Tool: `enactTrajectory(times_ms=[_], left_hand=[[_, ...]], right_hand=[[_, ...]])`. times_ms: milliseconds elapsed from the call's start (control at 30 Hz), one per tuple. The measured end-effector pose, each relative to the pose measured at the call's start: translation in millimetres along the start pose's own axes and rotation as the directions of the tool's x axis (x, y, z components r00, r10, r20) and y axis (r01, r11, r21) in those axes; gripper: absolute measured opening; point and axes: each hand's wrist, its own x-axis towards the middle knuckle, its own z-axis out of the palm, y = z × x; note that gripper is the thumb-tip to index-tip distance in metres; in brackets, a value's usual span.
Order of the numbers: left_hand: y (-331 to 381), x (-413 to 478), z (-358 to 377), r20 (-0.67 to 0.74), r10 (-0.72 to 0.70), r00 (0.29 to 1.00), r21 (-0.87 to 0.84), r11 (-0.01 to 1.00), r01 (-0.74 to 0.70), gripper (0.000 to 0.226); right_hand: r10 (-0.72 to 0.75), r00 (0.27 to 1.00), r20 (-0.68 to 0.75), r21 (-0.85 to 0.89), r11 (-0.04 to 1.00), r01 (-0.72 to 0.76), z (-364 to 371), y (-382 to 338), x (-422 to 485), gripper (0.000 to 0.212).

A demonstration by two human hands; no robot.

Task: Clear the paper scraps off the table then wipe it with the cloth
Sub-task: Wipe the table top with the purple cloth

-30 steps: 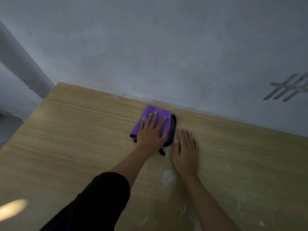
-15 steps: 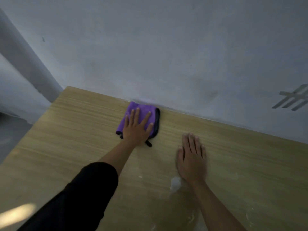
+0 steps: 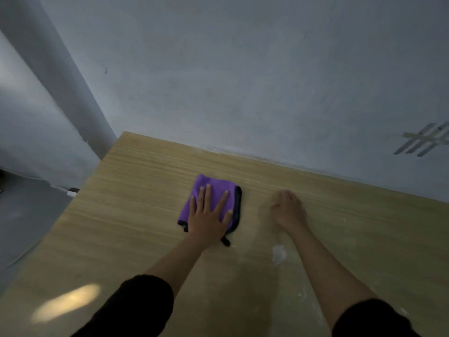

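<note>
So, stuff around first: a big grey pillar (image 3: pixel 60 81) ran up at a slant off the table's far-left corner. A few pale tape strips (image 3: pixel 422 142), crossed like a hash sign, were stuck on the wall way over on the right. A bright patch of light (image 3: pixel 65 304) lay on the near-left of the tabletop, and a whitish smear (image 3: pixel 279 254) sat beside the right forearm. It was too blurry to say whether that was paper or just residue.

The purple cloth (image 3: pixel 213 188) lay folded toward the back of the table. The left hand (image 3: pixel 209 220) was flat on it, fingers spread and pressing down. The right hand (image 3: pixel 289 212) rested on bare wood near the cloth's black edge without touching it. It was blurred, so I couldn't tell whether its fingers were curled.

The wall (image 3: pixel 243 81) was plain grey and scuffed, and the floor (image 3: pixel 29 215) on the left was grey too. The table (image 3: pixel 121 227) was light woodgrain, pushed against the wall and dusty-streaked at the near right.
</note>
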Motion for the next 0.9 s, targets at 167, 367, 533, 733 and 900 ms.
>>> enactTrajectory(times_ms=[167,367,533,733,900], left_hand=[[-11.5,-36.4,-14.5,0.002,0.121,0.993,-0.012,0.993,-0.121,0.046],[-89.3,-66.6,-30.2,-0.127,0.206,0.97,-0.476,0.846,-0.241,0.046],[-152.5,-101.2,-38.2,-0.223,0.173,0.959,-0.369,0.896,-0.247,0.037],[-202.0,-131.9,-48.1,-0.228,-0.021,0.973,-0.293,0.955,-0.048,0.039],[-233.4,-144.2,-57.3,-0.179,-0.162,0.97,-0.331,0.939,0.096,0.046]], right_hand=[[-0.297,0.921,-0.251,0.398,0.836,0.378,50.0,-83.4,-87.3,0.042],[-0.439,0.867,-0.235,0.025,0.889,0.457,109.4,-73.7,-144.6,0.056],[-0.19,0.952,-0.24,-0.019,0.981,0.191,107.1,-78.6,-150.1,0.066],[-0.377,0.914,-0.15,-0.072,0.926,0.37,150.5,-160.3,-229.3,0.068],[-0.7,0.709,-0.086,-0.133,0.714,0.688,183.1,-192.8,-273.7,0.064]])
